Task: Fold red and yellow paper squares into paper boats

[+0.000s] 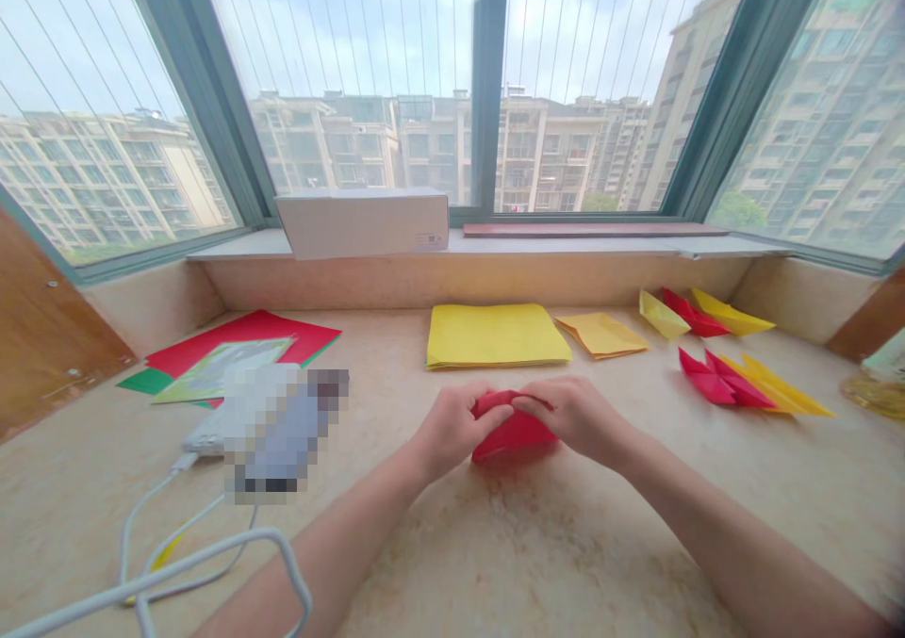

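A folded piece of red paper (515,435) is held between both hands, low over the middle of the stone counter. My left hand (456,423) grips its left upper edge, thumb on the near side and fingers behind. On the right upper edge, my right hand (562,407) pinches the paper in a similar way. The far sides of the fingers are hidden. Just beyond the hands lie a stack of yellow paper (499,335) and a folded orange-yellow sheet (603,335).
Folded paper boats, including a red boat (725,379) and a pale yellow one (663,316), stand at the right. Red sheets (255,332), blurred devices and a white cable (127,525) lie at the left. A white box (364,223) sits on the window ledge.
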### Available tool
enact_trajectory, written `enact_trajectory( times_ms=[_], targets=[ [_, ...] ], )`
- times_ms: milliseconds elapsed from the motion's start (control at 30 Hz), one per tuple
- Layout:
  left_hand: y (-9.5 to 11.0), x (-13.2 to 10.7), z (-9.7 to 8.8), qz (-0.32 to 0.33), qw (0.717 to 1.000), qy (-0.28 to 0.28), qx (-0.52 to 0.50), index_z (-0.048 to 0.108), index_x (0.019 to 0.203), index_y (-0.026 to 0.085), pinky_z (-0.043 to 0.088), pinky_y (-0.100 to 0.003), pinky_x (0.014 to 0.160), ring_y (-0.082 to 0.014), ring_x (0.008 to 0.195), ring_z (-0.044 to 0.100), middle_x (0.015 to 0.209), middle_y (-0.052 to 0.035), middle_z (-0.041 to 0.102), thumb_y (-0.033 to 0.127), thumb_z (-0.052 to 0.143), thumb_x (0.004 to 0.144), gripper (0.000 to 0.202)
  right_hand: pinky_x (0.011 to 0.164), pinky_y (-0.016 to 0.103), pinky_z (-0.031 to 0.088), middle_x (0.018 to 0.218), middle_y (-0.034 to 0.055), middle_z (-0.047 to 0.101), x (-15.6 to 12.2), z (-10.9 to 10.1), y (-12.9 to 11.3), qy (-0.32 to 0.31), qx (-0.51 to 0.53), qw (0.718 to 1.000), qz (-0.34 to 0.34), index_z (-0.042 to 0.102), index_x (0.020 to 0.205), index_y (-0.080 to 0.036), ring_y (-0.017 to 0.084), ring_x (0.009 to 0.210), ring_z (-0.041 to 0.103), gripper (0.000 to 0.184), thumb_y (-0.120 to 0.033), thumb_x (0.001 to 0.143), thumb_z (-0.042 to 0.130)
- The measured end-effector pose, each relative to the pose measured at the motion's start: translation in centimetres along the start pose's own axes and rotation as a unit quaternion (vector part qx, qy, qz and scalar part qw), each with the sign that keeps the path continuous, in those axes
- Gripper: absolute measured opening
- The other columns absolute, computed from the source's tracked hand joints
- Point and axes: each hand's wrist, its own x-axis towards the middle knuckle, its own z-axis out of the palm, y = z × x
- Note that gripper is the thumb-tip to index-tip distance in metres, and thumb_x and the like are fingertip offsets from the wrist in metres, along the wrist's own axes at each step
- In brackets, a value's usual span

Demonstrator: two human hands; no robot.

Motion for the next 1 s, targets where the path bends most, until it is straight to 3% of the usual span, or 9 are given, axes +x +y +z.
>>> enact_trajectory(
  times_ms=[67,167,333,400,500,667,833,933,1000],
  targets=[
    [0.1,0.0,-0.1,-0.010,0.999,0.015,-0.042,0.065,0.078,0.015,0.039,-0.023,0.057,-0.0136,0.064,0.055,0.069,-0.0006,0.063,0.038,0.060,0.088,0.025,0.059,0.027,0.044,0.069,0.0035,0.072,0.1,-0.1,-0.1,-0.018,0.123,0.991,0.057,0.076,0.079,-0.019,0.018,0.063,0.063,0.031,-0.038,0.092,0.056],
    [-0.1,0.4,-0.5,-0.030,0.994,0.056,-0.090,0.062,0.077,0.015,0.040,-0.023,0.056,-0.0131,0.061,0.054,0.068,-0.0001,0.062,0.040,0.061,0.087,0.027,0.055,0.026,0.045,0.074,0.0041,0.075,0.4,-0.9,0.4,-0.039,0.299,0.941,0.153,0.077,0.084,-0.018,0.018,0.063,0.065,0.027,-0.043,0.082,0.067],
    [-0.1,0.8,-1.2,-0.053,0.979,0.080,-0.180,0.062,0.077,0.015,0.042,-0.023,0.056,-0.0127,0.060,0.055,0.072,-0.0008,0.062,0.044,0.067,0.082,0.030,0.060,0.027,0.048,0.075,0.0063,0.075,0.7,-1.9,1.2,0.063,0.350,0.916,0.187,0.075,0.070,-0.016,0.018,0.065,0.065,0.035,-0.051,0.073,0.074],
    [0.3,0.6,-1.4,-0.075,0.975,0.010,-0.207,0.062,0.077,0.015,0.042,-0.023,0.054,-0.0123,0.058,0.054,0.071,-0.0010,0.062,0.044,0.070,0.079,0.030,0.057,0.027,0.048,0.075,0.0062,0.075,0.7,-2.1,1.4,0.077,0.381,0.900,0.197,0.075,0.069,-0.017,0.017,0.062,0.064,0.037,-0.054,0.072,0.074],
    [1.3,0.0,-1.7,-0.106,0.954,-0.154,-0.235,0.063,0.076,0.015,0.044,-0.023,0.055,-0.0133,0.060,0.057,0.069,-0.0018,0.063,0.041,0.074,0.076,0.029,0.053,0.026,0.046,0.069,0.0046,0.073,0.5,-2.5,1.8,0.032,0.411,0.888,0.204,0.075,0.070,-0.017,0.016,0.056,0.062,0.035,-0.051,0.070,0.077],
    [2.4,-1.0,-1.4,-0.190,0.886,-0.269,-0.327,0.069,0.096,0.018,0.046,-0.022,0.052,-0.0163,0.064,0.061,0.079,-0.0053,0.069,0.049,0.062,0.083,0.035,0.054,0.025,0.044,0.069,0.0034,0.074,0.4,-1.5,1.6,-0.042,0.346,0.926,0.145,0.078,0.075,-0.018,0.015,0.058,0.061,0.020,-0.037,0.074,0.076],
    [2.0,-1.3,-0.2,-0.195,0.890,-0.229,-0.343,0.072,0.090,0.015,0.045,-0.021,0.064,-0.0144,0.072,0.064,0.087,-0.0067,0.073,0.041,0.071,0.081,0.027,0.066,0.029,0.049,0.079,0.0040,0.075,0.8,0.6,-0.2,0.051,0.338,0.935,0.098,0.076,0.085,-0.018,0.018,0.072,0.066,0.017,-0.033,0.077,0.072],
    [1.7,-0.8,0.1,-0.178,0.908,-0.164,-0.342,0.071,0.101,0.016,0.047,-0.024,0.066,-0.0171,0.075,0.065,0.095,-0.0083,0.074,0.043,0.072,0.081,0.034,0.058,0.027,0.050,0.084,0.0042,0.075,1.0,0.0,0.2,0.045,0.405,0.904,0.125,0.061,0.123,-0.018,0.017,0.067,0.066,0.055,-0.042,0.076,0.075],
    [1.6,-0.4,0.1,-0.171,0.917,-0.094,-0.348,0.069,0.108,0.016,0.048,-0.026,0.069,-0.0191,0.079,0.067,0.099,-0.0088,0.074,0.045,0.074,0.078,0.041,0.049,0.023,0.045,0.080,0.0033,0.073,1.2,-0.4,1.0,0.013,0.420,0.897,0.136,0.055,0.126,-0.016,0.015,0.059,0.063,0.066,-0.045,0.071,0.079]
  ],
)
